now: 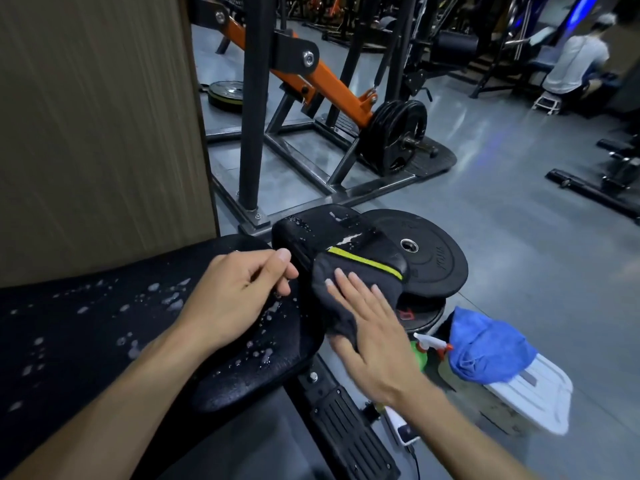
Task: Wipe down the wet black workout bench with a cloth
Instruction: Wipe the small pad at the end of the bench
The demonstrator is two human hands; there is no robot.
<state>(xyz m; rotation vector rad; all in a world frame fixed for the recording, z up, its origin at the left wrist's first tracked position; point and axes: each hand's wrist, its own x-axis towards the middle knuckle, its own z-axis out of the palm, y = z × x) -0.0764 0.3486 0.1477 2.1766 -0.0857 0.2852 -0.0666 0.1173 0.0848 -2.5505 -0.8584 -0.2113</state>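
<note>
**Right now: a flat palm presses the cloth on the wet bench pad**

Both forearms reach in from the bottom edge. The right hand [372, 336] lies flat, fingers straight and slightly spread, pressing a dark cloth [349, 292] against the side of the smaller black pad [332, 233]; its grip is spread, not pinching. The left hand [239, 292] hovers just beside it over the gap between the two pads, fingers loosely curled with thumb and forefinger close together; whether they pinch anything cannot be told.

The cloth is black with a bright yellow-green stripe [365, 262] along its upper edge. It drapes over the right side of the small pad. The long black bench [104, 327] runs left from the hands and is dotted with water drops [152, 289]; more drops sit on the small pad, whose cover shows pale worn patches.

Raised lettering on the black weight plate [429, 258] just behind the cloth is too faint to read. A second plate [419, 313] beneath it carries a red mark, also unreadable.

On the grey floor [519, 237] to the right stands a white plastic box [533, 400] with a blue cloth [485, 344] heaped on it, and a spray bottle [433, 346] with a white and red trigger beside it. Behind the pads rises a black and orange machine [311, 74] loaded with plates. A brown panel [97, 116] fills the left. Far right, a person in a grey shirt [575, 64] sits facing away.
</note>
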